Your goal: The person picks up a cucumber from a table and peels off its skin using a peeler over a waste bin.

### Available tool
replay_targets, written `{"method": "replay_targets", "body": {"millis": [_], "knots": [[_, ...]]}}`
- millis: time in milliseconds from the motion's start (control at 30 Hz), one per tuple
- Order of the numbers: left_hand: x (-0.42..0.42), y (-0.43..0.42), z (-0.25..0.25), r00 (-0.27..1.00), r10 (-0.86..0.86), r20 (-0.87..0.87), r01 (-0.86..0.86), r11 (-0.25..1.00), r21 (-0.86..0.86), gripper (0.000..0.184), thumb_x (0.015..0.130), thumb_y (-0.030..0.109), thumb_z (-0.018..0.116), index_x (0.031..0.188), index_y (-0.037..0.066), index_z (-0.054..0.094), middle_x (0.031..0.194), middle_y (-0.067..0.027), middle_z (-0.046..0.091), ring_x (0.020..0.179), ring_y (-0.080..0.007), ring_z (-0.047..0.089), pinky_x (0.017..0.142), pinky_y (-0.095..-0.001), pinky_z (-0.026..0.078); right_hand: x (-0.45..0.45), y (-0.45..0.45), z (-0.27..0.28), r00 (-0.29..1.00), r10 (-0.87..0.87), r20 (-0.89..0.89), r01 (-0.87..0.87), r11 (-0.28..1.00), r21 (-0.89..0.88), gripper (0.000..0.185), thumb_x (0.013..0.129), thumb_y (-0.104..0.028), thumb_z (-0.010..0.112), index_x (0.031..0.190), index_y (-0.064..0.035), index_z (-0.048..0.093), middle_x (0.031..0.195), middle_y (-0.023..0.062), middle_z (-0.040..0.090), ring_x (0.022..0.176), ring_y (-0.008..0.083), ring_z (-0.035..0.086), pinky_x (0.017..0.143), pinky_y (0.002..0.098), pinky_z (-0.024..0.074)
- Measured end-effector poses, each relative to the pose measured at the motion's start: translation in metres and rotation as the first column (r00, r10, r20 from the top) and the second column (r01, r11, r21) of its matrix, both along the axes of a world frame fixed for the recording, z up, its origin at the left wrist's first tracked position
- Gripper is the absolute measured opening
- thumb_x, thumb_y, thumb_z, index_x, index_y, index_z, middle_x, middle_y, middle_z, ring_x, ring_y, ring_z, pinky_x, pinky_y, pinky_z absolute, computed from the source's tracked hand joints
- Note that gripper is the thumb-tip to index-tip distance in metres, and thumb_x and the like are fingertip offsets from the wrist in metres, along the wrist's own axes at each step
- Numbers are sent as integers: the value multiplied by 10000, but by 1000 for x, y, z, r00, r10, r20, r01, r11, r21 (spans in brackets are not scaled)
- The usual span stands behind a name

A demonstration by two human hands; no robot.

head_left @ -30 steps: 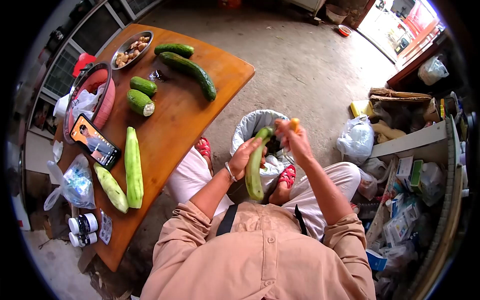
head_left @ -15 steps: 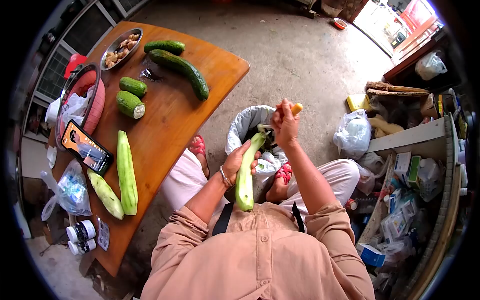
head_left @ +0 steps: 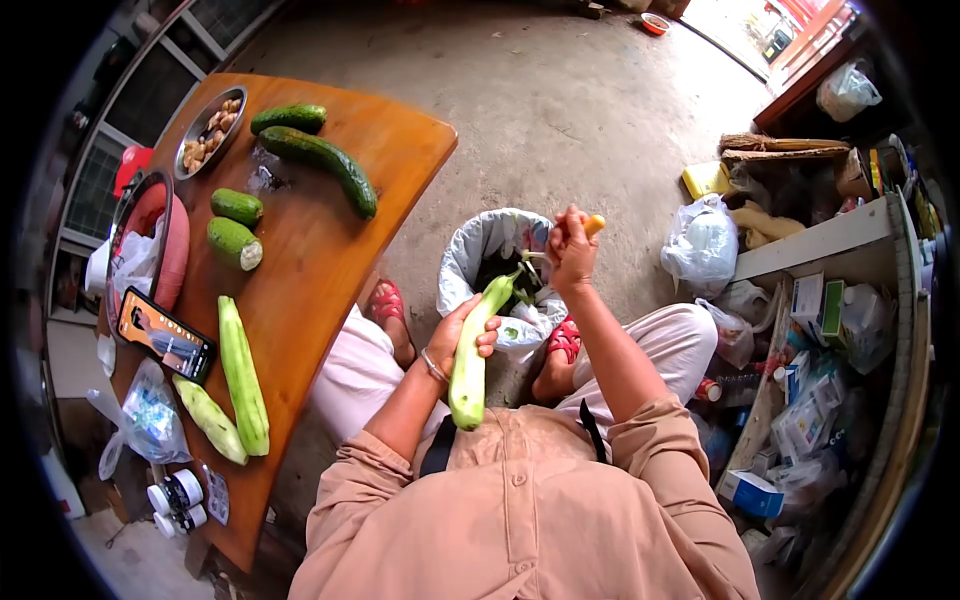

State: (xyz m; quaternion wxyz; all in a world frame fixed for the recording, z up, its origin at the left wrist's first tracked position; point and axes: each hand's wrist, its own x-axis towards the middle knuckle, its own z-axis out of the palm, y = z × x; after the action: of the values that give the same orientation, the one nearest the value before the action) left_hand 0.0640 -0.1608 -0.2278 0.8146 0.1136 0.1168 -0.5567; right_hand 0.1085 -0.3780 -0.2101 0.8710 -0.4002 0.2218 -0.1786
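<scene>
My left hand (head_left: pixel 456 334) is wrapped round a peeled gourd (head_left: pixel 469 375), pale green and long, its narrow end pointing up toward the bin. My right hand (head_left: pixel 572 258) is closed on a peeler (head_left: pixel 595 225); its yellow handle sticks out past the fist, and its pale head is by the gourd's narrow tip. Below that tip stands a bin (head_left: pixel 462 250) lined with a whitish bag, with dark green scraps inside. On the table to my left lie two peeled gourds (head_left: pixel 243 375) and several unpeeled dark green ones (head_left: pixel 325 165).
The wooden table (head_left: pixel 330 270) also bears a phone (head_left: pixel 167 335), a metal dish of brownish pieces (head_left: pixel 211 130), a pink basin (head_left: pixel 174 245), a plastic bag (head_left: pixel 155 415) and small jars (head_left: pixel 176 492). At my right, a plastic bag (head_left: pixel 702 240) sits beside a cluttered wooden box (head_left: pixel 820 245).
Both hands keep their hold on the gourd and the peeler. The gourd's tip now shows farther from my right fist. The view has shifted, so the table appears lower and farther left.
</scene>
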Motion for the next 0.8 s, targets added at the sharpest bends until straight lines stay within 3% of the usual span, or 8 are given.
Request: {"method": "replay_targets", "body": {"millis": [100,200,300,533,600,667,733,800], "knots": [[4,0,15,975,73,211,-152,911,384,386,952,417,498,1169,98,493,822,-31,567,571,-95,544,471,-249,490,-3,-14,1,999,-18,39,13,994,110,206,924,-270,586,804,-113,530,539,-7,456,383,51,354,321,193,241],[18,1,14,913,27,407,-264,801,538,345,902,341,608,1132,101,518,856,-23,625,587,-82,557,472,-240,486,-1,-9,4,997,11,74,-25,981,193,212,930,-283,570,817,-109,525,545,10,459,385,55,345,329,195,246],[20,-6,29,786,-106,609,-369,710,600,330,873,274,653,1108,86,517,859,-27,654,555,-79,547,463,-229,466,7,3,13,988,29,152,-79,939,335,222,941,-298,539,845,-100,509,538,10,451,378,62,313,339,203,254],[-2,-15,10,667,-219,712,-407,694,594,220,865,203,673,997,57,573,691,1,599,464,-59,482,431,-215,391,2,36,21,961,259,98,-277,909,312,236,936,-315,550,839,-104,510,536,-8,443,377,49,310,322,195,236],[-9,-14,8,641,-212,737,-441,685,580,186,873,204,668,974,63,602,662,27,555,457,-46,462,416,-213,356,3,31,9,961,265,84,-278,923,265,226,941,-307,539,842,-107,502,532,-8,441,369,52,307,317,195,233],[-12,-12,14,592,-287,753,-487,616,619,228,876,212,666,1025,51,603,697,28,581,507,-51,496,465,-211,397,10,12,-11,999,40,-14,-37,989,145,227,934,-284,557,800,-105,516,511,-6,458,354,51,319,305,197,227],[-13,-12,10,434,-394,810,-602,542,587,288,874,242,660,1078,52,588,761,-33,650,589,-150,611,542,-274,474,5,2,-11,1000,26,5,-26,987,156,230,952,-296,520,822,-108,495,532,-7,433,374,54,307,309,197,209],[-15,-12,5,55,-714,698,-838,347,421,334,869,264,648,1117,58,561,872,-114,681,744,-281,666,639,-355,514,0,3,-9,999,25,28,-32,966,256,236,953,-301,519,820,-108,497,531,-7,431,373,53,305,309,195,209]]}}
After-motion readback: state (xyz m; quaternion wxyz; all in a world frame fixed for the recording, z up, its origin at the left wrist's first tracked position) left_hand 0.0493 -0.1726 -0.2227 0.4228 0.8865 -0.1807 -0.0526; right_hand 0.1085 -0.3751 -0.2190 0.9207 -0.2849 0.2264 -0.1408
